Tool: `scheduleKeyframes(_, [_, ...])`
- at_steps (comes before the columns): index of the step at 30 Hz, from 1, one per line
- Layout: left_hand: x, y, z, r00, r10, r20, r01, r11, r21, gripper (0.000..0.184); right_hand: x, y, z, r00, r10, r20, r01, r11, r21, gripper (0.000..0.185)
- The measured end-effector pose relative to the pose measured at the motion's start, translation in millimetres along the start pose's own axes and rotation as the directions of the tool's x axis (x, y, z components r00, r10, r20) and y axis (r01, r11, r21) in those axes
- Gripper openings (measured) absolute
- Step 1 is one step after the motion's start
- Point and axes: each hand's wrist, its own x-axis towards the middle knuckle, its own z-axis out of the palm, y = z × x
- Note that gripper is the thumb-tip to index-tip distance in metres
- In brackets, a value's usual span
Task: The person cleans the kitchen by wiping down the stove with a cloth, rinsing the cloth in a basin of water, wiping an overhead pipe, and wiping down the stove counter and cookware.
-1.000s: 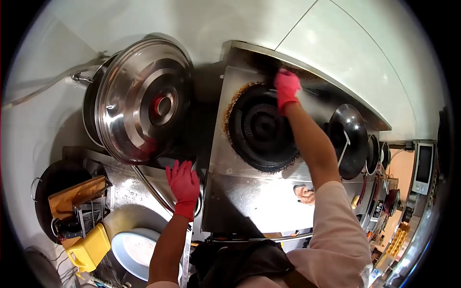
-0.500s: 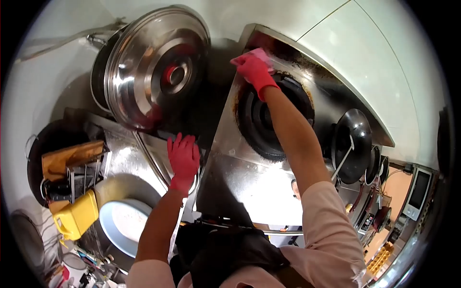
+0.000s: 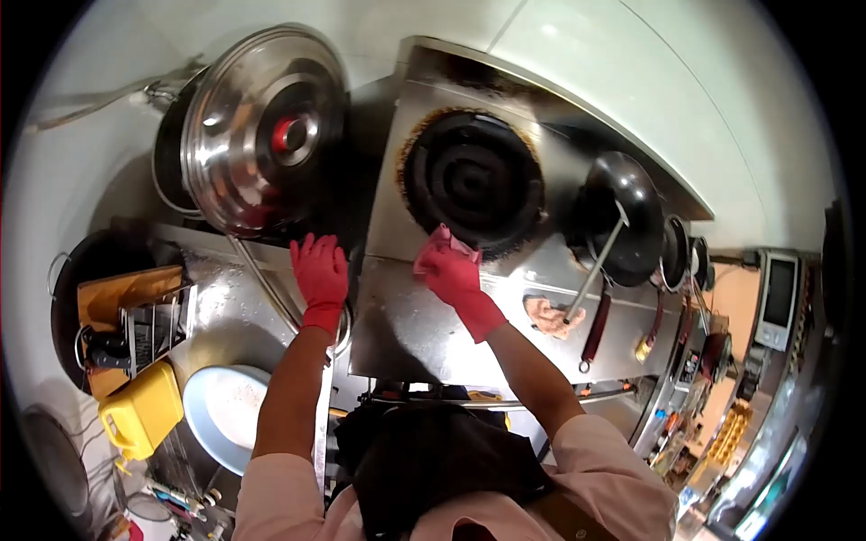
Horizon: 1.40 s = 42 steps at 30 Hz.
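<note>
On the far side, the burner lies nearer my right hand, clutching cloth; my left hand is spread.

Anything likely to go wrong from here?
1. The right hand holds a cloth beside the black burner. Heat can't be judged here; if it's hot, the cloth might scorch.
2. The utensil handle sticks out from the wok over a brown rag; a wide wipe rightward could knock it.
</note>
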Motion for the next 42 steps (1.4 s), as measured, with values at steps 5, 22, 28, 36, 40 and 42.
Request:
scheduleKeyframes(5, [-0.5,0.2,2.3,1.0,0.012,-0.001,-0.012,1.0,0.001,0.03,-87.7,82.1,-11.2,0.866,0.45,-0.218,-0.066,0.535,0.842,0.023])
scheduleKeyframes(22, [-4.2,4.7,4.8,0.999,0.026,-0.023,-0.025,0.999,0.026,0.028,-46.2,4.3,46.7,0.807,0.374,-0.457,-0.159,0.883,0.443,0.043])
scheduleKeyframes(28, [-8.5,0.0,8.8,0.999,0.04,-0.017,-0.039,0.999,0.038,0.029,-148.1,15.9,-6.1,0.904,0.34,-0.259,0.002,0.602,0.799,0.03])
scheduleKeyframes(36, [-7.5,5.7,10.5,0.996,0.038,-0.08,-0.035,0.998,0.043,0.036,-333.3,226.2,16.8,0.544,0.792,-0.276,-0.773,0.602,0.202,0.047])
scheduleKeyframes(40, [-15.1,86.2,-29.2,0.946,0.197,-0.258,-0.253,0.946,-0.204,0.032,-292.6,162.4,19.5,0.34,0.892,-0.298,-0.704,0.452,0.548,0.058])
scheduleKeyframes(42, [-44.9,141.4,-32.9,0.959,0.256,-0.121,-0.283,0.868,-0.408,0.029,-265.1,137.5,50.4,0.506,0.79,-0.346,-0.581,0.608,0.541,0.047])
